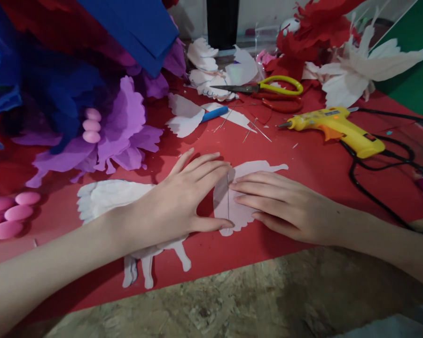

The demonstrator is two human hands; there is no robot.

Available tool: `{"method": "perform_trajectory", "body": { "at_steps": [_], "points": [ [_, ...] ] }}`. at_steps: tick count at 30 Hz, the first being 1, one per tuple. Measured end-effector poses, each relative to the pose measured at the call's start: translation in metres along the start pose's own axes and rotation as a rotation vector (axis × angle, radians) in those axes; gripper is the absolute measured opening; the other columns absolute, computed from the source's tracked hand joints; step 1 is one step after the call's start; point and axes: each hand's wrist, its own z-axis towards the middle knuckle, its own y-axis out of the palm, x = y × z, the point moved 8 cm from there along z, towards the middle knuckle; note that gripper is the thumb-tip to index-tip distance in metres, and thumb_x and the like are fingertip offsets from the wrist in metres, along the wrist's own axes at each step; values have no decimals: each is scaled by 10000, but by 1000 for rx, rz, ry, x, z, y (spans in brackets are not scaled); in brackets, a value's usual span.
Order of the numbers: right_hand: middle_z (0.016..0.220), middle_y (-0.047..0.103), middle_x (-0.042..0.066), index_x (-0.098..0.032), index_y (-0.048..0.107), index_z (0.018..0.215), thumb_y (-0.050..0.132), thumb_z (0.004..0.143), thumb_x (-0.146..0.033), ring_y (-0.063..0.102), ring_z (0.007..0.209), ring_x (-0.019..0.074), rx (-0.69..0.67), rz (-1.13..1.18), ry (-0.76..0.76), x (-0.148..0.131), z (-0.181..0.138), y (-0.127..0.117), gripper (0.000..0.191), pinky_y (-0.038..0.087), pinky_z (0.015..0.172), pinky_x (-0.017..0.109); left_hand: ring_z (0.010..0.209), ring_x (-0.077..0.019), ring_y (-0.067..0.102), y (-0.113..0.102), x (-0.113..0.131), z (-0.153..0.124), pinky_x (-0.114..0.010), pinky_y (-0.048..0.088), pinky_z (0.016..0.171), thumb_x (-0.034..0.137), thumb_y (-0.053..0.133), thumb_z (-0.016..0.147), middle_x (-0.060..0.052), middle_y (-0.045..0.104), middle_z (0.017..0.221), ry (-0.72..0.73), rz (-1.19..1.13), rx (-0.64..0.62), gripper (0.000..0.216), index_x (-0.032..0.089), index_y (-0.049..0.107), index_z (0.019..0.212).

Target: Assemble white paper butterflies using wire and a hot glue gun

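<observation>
- Head view: the left hand (188,195) reaches in palm down, its forearm passing over a stack of white paper cut-outs (121,191). Its fingers are spread and the thumb stands well away from them, open rather than clamped.
- The left thumb tip lies by the lower end of a thin wire (228,199), the index fingertip by its upper end.
- The right hand (285,202) comes from the other side, low and flat, fingers extended nearly together, fingertips resting on the paper just beside the wire, not pinching.
- The two hands are apart, fingertips near each other.
- The pale pink paper piece (241,217) lies on the red sheet (303,155) between and partly under the hands, the wire across it.
- Beyond the right hand lies a yellow glue gun (338,126).
</observation>
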Motion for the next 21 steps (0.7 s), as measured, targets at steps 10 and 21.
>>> {"method": "perform_trajectory", "body": {
  "at_steps": [10,21],
  "points": [
    [1216,553,109,-100,573,1098,375,900,-177,458,1187,178,-11,-13,-3,0,0,0,290,452,984,385,1316,-239,343,-5,-1,-1,-505,165,1125,347,496,886,-117,471,1356,10,10,35,461,133,437,1290],
    [1250,529,86,-81,537,1137,371,898,-152,400,1195,193,-13,84,18,0,0,5,299,415,1000,402,1328,-235,329,-4,-4,-1,-502,148,1133,290,529,860,-120,451,1375,-9,-13,20,514,102,393,1319]
  ]
}}
